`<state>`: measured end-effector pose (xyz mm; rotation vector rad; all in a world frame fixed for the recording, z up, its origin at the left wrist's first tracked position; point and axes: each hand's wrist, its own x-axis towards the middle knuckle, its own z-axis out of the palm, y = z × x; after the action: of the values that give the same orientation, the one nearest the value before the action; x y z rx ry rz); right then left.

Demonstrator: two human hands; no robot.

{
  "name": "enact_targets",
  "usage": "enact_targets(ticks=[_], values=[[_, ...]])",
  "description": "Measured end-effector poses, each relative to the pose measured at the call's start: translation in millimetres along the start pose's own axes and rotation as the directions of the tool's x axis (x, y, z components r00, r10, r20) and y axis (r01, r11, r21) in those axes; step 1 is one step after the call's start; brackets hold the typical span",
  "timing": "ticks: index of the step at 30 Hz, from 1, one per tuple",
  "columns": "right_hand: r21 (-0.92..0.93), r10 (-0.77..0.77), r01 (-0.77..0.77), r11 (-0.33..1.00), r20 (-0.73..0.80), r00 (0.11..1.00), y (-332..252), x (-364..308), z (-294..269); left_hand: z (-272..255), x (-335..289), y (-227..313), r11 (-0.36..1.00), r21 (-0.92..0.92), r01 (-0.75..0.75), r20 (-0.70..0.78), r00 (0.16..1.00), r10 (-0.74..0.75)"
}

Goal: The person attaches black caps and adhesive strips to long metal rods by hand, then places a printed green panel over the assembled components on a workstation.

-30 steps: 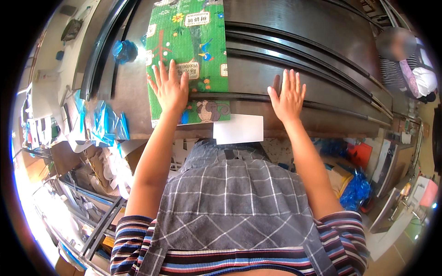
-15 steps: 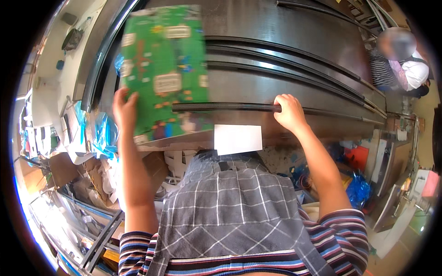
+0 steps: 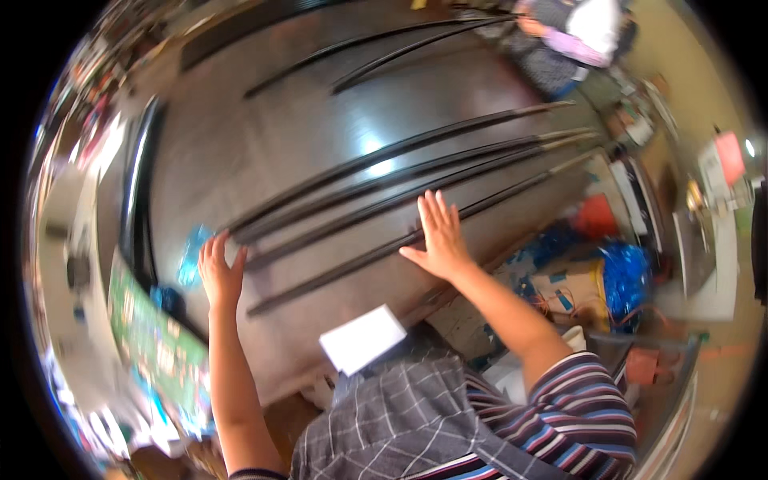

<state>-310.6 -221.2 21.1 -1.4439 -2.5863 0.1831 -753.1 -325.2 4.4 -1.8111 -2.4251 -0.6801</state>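
While a white card [image 3: 364,339] sits at the near edge of the dark tabletop [image 3: 288,338], just in front of the checked apron [image 3: 392,400], 2 bare hands reach out beyond it. The right hand [image 3: 440,242] is spread, thumb wide of the fingers, over the nearest black rod [image 3: 320,278]; it grips nothing, and I cannot tell whether the palm touches the rod. The left hand [image 3: 220,270] is loosely opened by the left ends of the rods, fingers slightly bent, with nothing visible in its hold. Left of that forearm, the green printed sheet [image 3: 156,336], blurred, lies aslant at the table's left side, apart from the rods. Judging by this layout, the sheet is already out of the rods' way, while no rod is taken up yet; how much remains cannot be told. The near edge slants up to the right, leaving little tabletop under the right wrist; a wider strip shows between the card and the nearest rod. Past it, 3 more rods [image 3: 380,157] run close together, limiting sideways movement. Beyond them, a broad stretch of tabletop reaches 2 farther rods [image 3: 360,74], with a co-worker [image 3: 552,60] at the far right.
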Motion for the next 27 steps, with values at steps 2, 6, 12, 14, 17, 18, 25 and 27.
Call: enact_targets(ticks=[2,6,12,14,17,18,25,27], values=[[-0.113,0.143,-0.144,0.983,-0.021,0.990,24,-12,22,23,40,34,0.999,-0.002,-0.047,0.101,0.994,0.047],[0.124,0.149,-0.143,0.982,-0.036,0.988,18,2,15,33,89,52,0.997,0.009,0.080,0.405,0.911,-0.077],[0.272,0.184,-0.144,0.952,-0.126,0.975,41,-3,10,39,100,33,0.992,0.071,-0.101,0.566,0.823,0.043],[0.274,0.192,-0.145,0.951,-0.152,0.969,54,-4,13,30,103,38,0.967,0.033,-0.252,0.468,0.859,0.208],[0.373,0.209,-0.111,0.921,-0.236,0.949,67,3,9,11,106,50,0.991,-0.018,-0.133,0.465,0.876,0.126],[0.461,0.236,-0.093,0.882,-0.263,0.935,71,10,6,9,105,47,0.996,-0.041,-0.083,0.466,0.880,0.092],[0.784,0.684,0.189,-0.591,0.363,0.633,134,127,-11,-100,42,141,0.944,0.174,-0.282,0.280,0.933,0.227],[0.466,0.474,0.233,-0.854,0.511,0.717,139,150,-35,-110,13,149,0.943,0.159,-0.293,0.239,0.938,0.252]])
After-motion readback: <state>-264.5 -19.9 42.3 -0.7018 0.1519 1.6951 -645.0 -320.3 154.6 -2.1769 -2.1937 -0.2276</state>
